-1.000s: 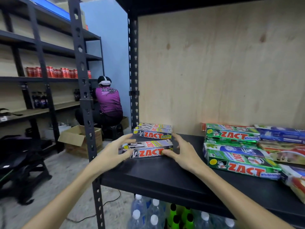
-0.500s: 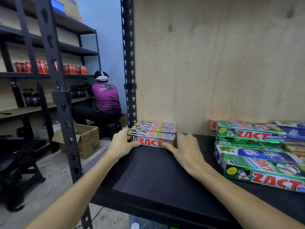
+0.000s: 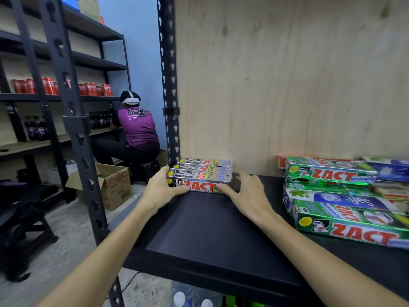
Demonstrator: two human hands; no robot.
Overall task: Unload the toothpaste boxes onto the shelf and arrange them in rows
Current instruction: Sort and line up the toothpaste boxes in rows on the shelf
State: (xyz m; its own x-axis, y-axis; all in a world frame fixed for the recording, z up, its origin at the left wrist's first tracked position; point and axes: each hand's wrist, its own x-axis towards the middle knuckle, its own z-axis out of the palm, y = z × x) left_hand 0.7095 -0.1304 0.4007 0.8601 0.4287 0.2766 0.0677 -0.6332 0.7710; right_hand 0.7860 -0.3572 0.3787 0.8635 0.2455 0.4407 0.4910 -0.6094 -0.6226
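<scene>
Several silver ZACT toothpaste boxes (image 3: 204, 168) lie in a row at the back left of the black shelf (image 3: 199, 229), against the wooden back panel. Both hands hold the front silver box (image 3: 200, 186), which is pressed against the row. My left hand (image 3: 161, 191) wraps its left end, thumb along the front face. My right hand (image 3: 247, 193) curls round its right end, thumb on the front face. To the right lies a loose pile of green ZACT boxes (image 3: 327, 173) and a blue-and-white box (image 3: 345, 199).
A black upright post (image 3: 168, 85) stands just left of the silver row, another post (image 3: 73, 129) nearer me. A person in a purple shirt (image 3: 137, 129) sits by the far shelves beside an open cardboard box (image 3: 112, 185). Bottles show below the shelf.
Both hands have slid the front silver box back across the shelf until it sits tight against the other silver boxes. The view has moved closer to the shelf.
</scene>
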